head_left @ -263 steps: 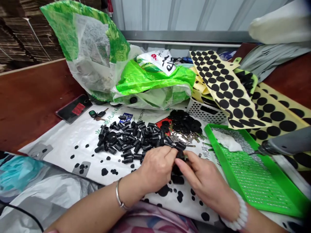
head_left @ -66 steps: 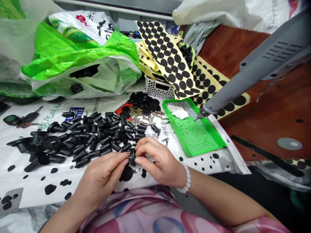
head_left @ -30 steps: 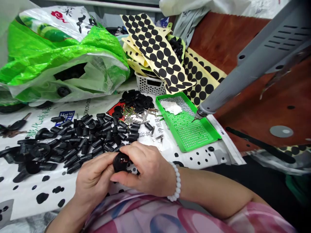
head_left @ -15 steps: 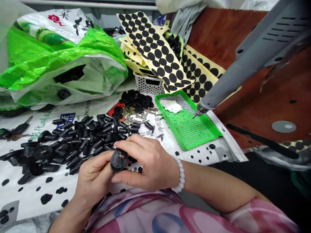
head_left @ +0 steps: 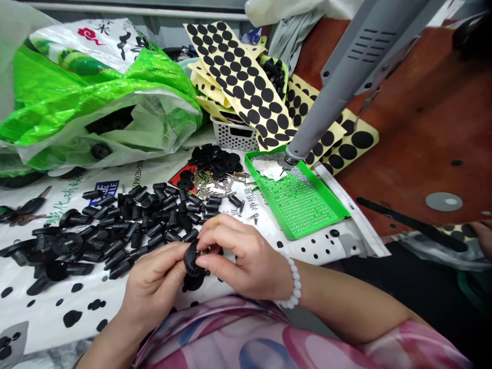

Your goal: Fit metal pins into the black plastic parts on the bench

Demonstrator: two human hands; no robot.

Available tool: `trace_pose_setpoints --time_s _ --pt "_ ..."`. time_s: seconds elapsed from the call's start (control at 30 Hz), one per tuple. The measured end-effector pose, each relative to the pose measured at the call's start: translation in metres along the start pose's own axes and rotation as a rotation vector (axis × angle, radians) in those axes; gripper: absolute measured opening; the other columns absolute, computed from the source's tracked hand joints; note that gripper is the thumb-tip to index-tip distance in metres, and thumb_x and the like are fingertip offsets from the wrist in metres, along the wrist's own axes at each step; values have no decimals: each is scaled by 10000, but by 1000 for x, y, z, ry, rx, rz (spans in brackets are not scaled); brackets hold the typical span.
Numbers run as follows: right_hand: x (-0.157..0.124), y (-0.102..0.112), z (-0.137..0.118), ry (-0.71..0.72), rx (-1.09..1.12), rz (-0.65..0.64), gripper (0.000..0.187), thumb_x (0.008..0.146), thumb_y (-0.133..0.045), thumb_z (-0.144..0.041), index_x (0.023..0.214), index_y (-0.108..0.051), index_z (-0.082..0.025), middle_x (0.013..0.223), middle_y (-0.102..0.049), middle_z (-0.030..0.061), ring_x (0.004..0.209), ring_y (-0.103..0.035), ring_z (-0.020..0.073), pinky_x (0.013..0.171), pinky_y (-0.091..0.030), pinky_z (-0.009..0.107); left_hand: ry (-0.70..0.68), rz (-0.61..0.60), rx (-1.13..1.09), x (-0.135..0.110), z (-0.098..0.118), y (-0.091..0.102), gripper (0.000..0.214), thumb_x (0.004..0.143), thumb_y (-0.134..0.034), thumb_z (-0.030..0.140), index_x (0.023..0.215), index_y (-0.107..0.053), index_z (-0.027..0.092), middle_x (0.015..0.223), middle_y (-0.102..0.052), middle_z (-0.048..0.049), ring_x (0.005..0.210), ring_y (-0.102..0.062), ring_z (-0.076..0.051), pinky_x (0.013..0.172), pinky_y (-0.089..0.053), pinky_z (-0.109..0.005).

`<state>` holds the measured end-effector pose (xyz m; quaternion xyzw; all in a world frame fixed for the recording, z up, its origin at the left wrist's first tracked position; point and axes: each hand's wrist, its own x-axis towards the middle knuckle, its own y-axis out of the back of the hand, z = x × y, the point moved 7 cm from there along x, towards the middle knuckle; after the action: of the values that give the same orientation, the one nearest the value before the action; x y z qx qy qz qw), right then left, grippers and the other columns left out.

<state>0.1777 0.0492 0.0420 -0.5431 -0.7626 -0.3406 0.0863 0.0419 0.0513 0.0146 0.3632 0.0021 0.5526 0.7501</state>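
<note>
A black round plastic part [head_left: 191, 260] is pinched between the thumb and fingers of my left hand [head_left: 156, 279]. From the other side, my right hand [head_left: 246, 261] closes thumb and fingertips at the part's face. A small shiny bit shows between those fingertips, too small to name. Just under the held part, another black disc [head_left: 193, 283] is partly visible. Black ribbed plastic knobs [head_left: 154, 215] lie heaped beyond my left hand. Farther back are small metal clips [head_left: 215, 187] and a pile of black discs [head_left: 217, 161].
A grey electric screwdriver [head_left: 326, 97] hangs tip-down over a green tray [head_left: 319, 228] with screws and white tissue. Behind stand a white basket [head_left: 234, 136], sheets of black round stickers [head_left: 246, 77] and a green plastic bag [head_left: 115, 97]. Another person's skin [head_left: 483, 237] shows at the right edge.
The held part has turned, so its open face no longer points up at me. My right fingertips have drawn into a pinch at it. The hanging screwdriver has swung left.
</note>
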Motion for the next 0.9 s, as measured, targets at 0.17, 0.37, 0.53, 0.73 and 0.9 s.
trace_pose_setpoints --time_s 0.17,0.37,0.53,0.73,0.9 --pt "-25 6 14 -114 128 55 66 819 -601 -154 875 -607 -121 939 -613 95 739 -596 114 694 -539 249 -142 -204 110 6 13 -17 254 856 -470 99 996 -647 216 769 -680 -10 651 -636 -98 594 -494 -161" --pt "-52 45 24 -165 12 352 80 806 -618 -126 870 -620 -174 927 -637 77 911 -616 176 816 -518 345 -73 -281 322 43 4 -29 319 884 -486 324 1147 -587 175 952 -695 -67 807 -662 -158 718 -518 -243" --pt "-69 67 23 -155 -61 476 155 801 -608 -93 920 -612 -192 950 -633 78 940 -607 193 823 -507 376 143 -373 836 104 -6 -59 583 866 -325 597 741 -696 165 712 -695 -124 712 -666 -290 617 -493 -375" --pt "-80 72 20 -150 -110 496 147 812 -586 -104 932 -604 -187 954 -634 87 923 -615 192 807 -520 368 108 -407 954 139 -10 -101 489 813 -454 524 727 -700 110 715 -696 -187 705 -671 -335 557 -471 -363" --pt "-86 77 26 -188 -127 511 114 821 -581 -134 920 -606 -183 947 -639 90 904 -621 191 800 -528 369 12 -433 951 134 -14 -105 343 810 -490 412 693 -668 143 738 -701 -156 737 -674 -311 557 -461 -325"
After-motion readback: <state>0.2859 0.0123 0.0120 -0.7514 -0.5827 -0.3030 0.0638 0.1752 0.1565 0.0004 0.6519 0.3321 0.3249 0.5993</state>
